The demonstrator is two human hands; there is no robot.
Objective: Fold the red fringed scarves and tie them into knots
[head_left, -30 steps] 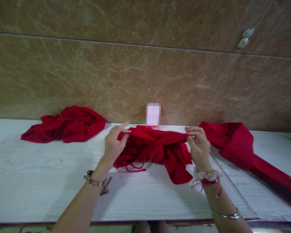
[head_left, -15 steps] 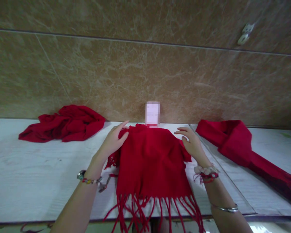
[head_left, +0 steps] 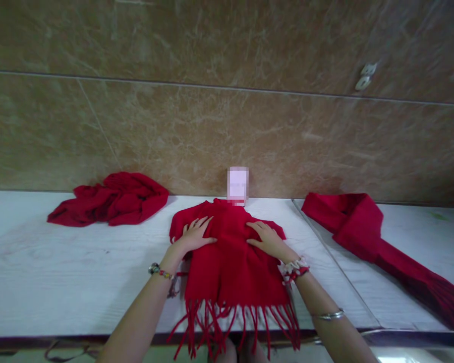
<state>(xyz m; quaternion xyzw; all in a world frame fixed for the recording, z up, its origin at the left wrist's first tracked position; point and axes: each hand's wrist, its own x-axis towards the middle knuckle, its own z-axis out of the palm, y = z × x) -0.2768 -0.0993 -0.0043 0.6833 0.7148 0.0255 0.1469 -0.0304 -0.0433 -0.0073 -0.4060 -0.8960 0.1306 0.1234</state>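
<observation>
A red fringed scarf (head_left: 234, 272) lies spread in front of me, its tassels hanging over the table's near edge. My left hand (head_left: 197, 236) rests on the left part of the cloth, palm down with fingers stretched out. On the right part lies my right hand (head_left: 265, 238), also flat with the fingers extended. Neither hand grips the fabric. Beyond the scarf's far edge, a small pale pink rectangular item (head_left: 238, 184) stands by the wall, its details blurred out.
A crumpled red cloth (head_left: 113, 200) lies to the left against the wall. To the right is another red scarf (head_left: 357, 227), folded over, its fringe towards the near right edge. The white table (head_left: 79, 282) meets a brown tiled wall (head_left: 166, 126) bearing a white socket (head_left: 366, 76).
Both hands have come down from beside the scarf's far corners onto its top, moving inward and nearer to me. The scarf's upper sides now spread wider. The camera view has shifted slightly.
</observation>
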